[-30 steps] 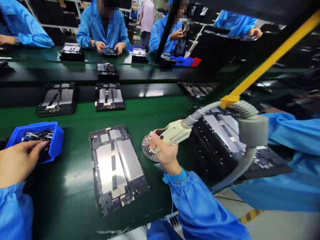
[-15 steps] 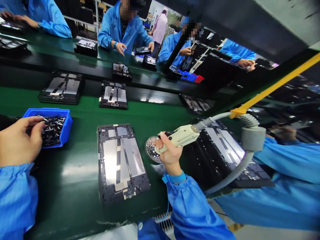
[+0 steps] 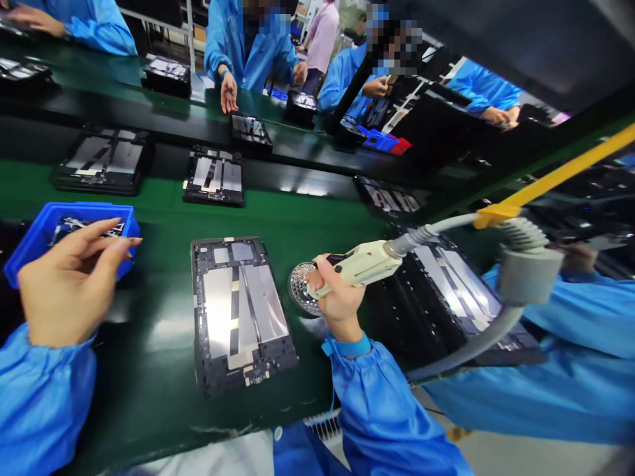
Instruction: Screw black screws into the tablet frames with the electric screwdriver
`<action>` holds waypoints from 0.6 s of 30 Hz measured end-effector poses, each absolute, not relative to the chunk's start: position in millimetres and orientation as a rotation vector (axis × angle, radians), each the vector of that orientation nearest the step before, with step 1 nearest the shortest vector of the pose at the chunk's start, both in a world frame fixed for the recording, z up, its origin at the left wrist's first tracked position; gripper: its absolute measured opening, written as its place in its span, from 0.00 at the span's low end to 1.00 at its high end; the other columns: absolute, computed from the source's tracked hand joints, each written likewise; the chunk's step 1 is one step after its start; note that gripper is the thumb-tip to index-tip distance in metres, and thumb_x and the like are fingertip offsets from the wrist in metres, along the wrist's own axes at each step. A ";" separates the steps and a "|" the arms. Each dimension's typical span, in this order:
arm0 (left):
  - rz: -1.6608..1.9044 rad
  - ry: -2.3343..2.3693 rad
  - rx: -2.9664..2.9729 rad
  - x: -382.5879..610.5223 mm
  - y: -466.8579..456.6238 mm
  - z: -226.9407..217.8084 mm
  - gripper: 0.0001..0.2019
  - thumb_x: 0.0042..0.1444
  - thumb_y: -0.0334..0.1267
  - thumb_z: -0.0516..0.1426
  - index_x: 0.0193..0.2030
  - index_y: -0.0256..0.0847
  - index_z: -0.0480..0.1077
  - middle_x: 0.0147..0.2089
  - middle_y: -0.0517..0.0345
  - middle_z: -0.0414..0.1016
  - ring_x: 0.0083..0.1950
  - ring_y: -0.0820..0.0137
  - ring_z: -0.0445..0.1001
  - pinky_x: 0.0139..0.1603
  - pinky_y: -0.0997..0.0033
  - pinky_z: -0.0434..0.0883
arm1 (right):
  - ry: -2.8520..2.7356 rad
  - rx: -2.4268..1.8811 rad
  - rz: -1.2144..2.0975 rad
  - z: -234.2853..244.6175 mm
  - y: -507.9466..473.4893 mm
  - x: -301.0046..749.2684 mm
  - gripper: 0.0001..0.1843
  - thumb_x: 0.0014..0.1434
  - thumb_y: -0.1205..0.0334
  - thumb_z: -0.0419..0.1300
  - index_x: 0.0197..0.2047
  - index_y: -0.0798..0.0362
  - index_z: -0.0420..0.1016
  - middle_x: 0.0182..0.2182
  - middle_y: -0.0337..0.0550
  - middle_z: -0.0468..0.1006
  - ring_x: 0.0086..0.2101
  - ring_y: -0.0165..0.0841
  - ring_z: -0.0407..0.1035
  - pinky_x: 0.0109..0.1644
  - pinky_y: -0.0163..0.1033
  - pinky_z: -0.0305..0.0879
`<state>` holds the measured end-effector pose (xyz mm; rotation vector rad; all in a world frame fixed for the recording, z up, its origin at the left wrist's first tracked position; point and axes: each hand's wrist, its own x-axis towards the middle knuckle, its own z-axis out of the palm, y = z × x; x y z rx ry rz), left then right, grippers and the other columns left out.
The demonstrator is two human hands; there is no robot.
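Note:
My left hand [image 3: 74, 284] is closed in a pinch between the blue bin and the opened tablet. What sits at its fingertips is too small to make out. The blue bin [image 3: 24, 254] holds many small dark and silvery parts, partly hidden by that hand. My right hand [image 3: 342, 301] is wrapped round a cream electric screwdriver [image 3: 370, 264], its tip end over a round metal screw dish [image 3: 300, 284] with a pitted top. Between my hands lies the opened tablet [image 3: 243, 317], its silvery batteries, dark ribbon cables and circuit boards facing up.
More opened tablets [image 3: 213, 175] lie on the green bench [image 3: 149, 390] and the line beyond. A thick grey cable [image 3: 461, 350] and a yellow strap [image 3: 570, 168] cross the right side. Co-workers in blue sleeves [image 3: 546, 396] are at the right and across the line.
My left hand has come up out of the blue bin and moved right, still pinched. The bin has shifted left in view. My right hand stays at the screw dish with the screwdriver.

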<state>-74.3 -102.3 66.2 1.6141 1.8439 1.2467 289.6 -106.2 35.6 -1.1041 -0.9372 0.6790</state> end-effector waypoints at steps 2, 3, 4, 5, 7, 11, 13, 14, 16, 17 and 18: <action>1.326 1.893 1.697 -46.1 -109.5 66.1 0.17 0.65 0.47 0.60 0.57 0.45 0.80 0.44 0.62 0.87 0.42 0.66 0.84 0.46 0.63 0.76 | -0.919 -1.077 0.672 45.5 -110.8 290.4 0.21 0.49 0.45 0.77 0.27 0.49 0.75 0.13 0.27 0.64 0.14 0.28 0.60 0.22 0.38 0.66; 1.320 1.869 1.736 -34.8 -111.8 64.6 0.15 0.65 0.46 0.60 0.52 0.44 0.82 0.41 0.62 0.87 0.38 0.68 0.83 0.43 0.67 0.76 | -0.917 -1.044 0.682 52.4 -115.6 289.8 0.20 0.49 0.45 0.77 0.27 0.50 0.76 0.12 0.26 0.63 0.14 0.27 0.59 0.22 0.37 0.65; 1.279 1.802 1.762 -26.2 -113.2 62.5 0.13 0.65 0.45 0.60 0.48 0.43 0.83 0.39 0.61 0.87 0.35 0.70 0.82 0.41 0.69 0.75 | -0.923 -1.002 0.703 60.1 -122.4 288.1 0.19 0.50 0.47 0.77 0.28 0.50 0.77 0.12 0.26 0.62 0.14 0.26 0.59 0.23 0.36 0.66; 1.237 1.730 1.781 -20.3 -113.9 60.2 0.12 0.65 0.44 0.59 0.45 0.42 0.82 0.36 0.61 0.86 0.33 0.71 0.80 0.39 0.72 0.74 | -0.936 -0.956 0.732 68.3 -131.0 285.1 0.17 0.51 0.48 0.76 0.29 0.50 0.78 0.12 0.26 0.61 0.14 0.26 0.58 0.23 0.36 0.66; 1.193 1.626 1.809 -14.8 -113.7 56.0 0.12 0.64 0.43 0.58 0.45 0.40 0.80 0.29 0.62 0.82 0.28 0.73 0.76 0.35 0.73 0.72 | -0.992 -0.893 0.833 83.5 -152.7 275.1 0.13 0.54 0.51 0.74 0.31 0.51 0.80 0.12 0.27 0.61 0.14 0.26 0.59 0.24 0.36 0.67; 1.137 1.561 1.825 -12.7 -112.9 50.9 0.12 0.63 0.43 0.58 0.44 0.40 0.80 0.24 0.63 0.76 0.24 0.72 0.72 0.32 0.73 0.69 | -1.170 -0.855 1.087 97.6 -197.5 249.3 0.09 0.60 0.54 0.70 0.39 0.51 0.84 0.15 0.30 0.65 0.16 0.27 0.61 0.26 0.37 0.68; 1.123 1.517 1.762 -10.7 -112.8 49.2 0.11 0.62 0.43 0.58 0.43 0.40 0.80 0.27 0.61 0.78 0.26 0.72 0.74 0.34 0.73 0.71 | -1.216 -0.869 1.162 94.8 -210.8 239.6 0.10 0.61 0.54 0.70 0.41 0.50 0.84 0.16 0.31 0.66 0.18 0.27 0.62 0.27 0.38 0.68; 1.119 1.485 1.722 -9.4 -112.8 48.3 0.10 0.62 0.42 0.59 0.42 0.40 0.80 0.28 0.60 0.79 0.27 0.72 0.75 0.35 0.73 0.73 | -1.219 -0.884 1.181 92.0 -214.3 236.2 0.10 0.61 0.53 0.70 0.41 0.50 0.84 0.16 0.31 0.65 0.18 0.28 0.62 0.28 0.38 0.68; 1.127 1.418 1.643 -6.4 -112.5 46.6 0.09 0.61 0.42 0.61 0.41 0.40 0.79 0.31 0.59 0.81 0.30 0.71 0.77 0.37 0.73 0.74 | -1.211 -0.900 1.197 85.5 -216.0 232.1 0.10 0.62 0.52 0.69 0.41 0.49 0.84 0.16 0.30 0.65 0.18 0.28 0.62 0.29 0.39 0.68; 1.135 1.387 1.614 -4.7 -112.4 45.8 0.09 0.60 0.43 0.62 0.40 0.40 0.79 0.31 0.59 0.81 0.31 0.71 0.78 0.37 0.73 0.75 | -1.215 -0.894 1.202 82.7 -215.3 231.0 0.10 0.62 0.52 0.68 0.42 0.49 0.84 0.16 0.31 0.65 0.18 0.28 0.61 0.29 0.39 0.68; 1.143 1.357 1.595 -2.7 -112.2 45.2 0.09 0.59 0.43 0.63 0.39 0.40 0.79 0.32 0.58 0.81 0.32 0.70 0.78 0.37 0.73 0.75 | -1.229 -0.884 1.208 80.5 -214.2 230.4 0.10 0.63 0.52 0.68 0.42 0.48 0.84 0.17 0.31 0.65 0.18 0.28 0.61 0.29 0.39 0.68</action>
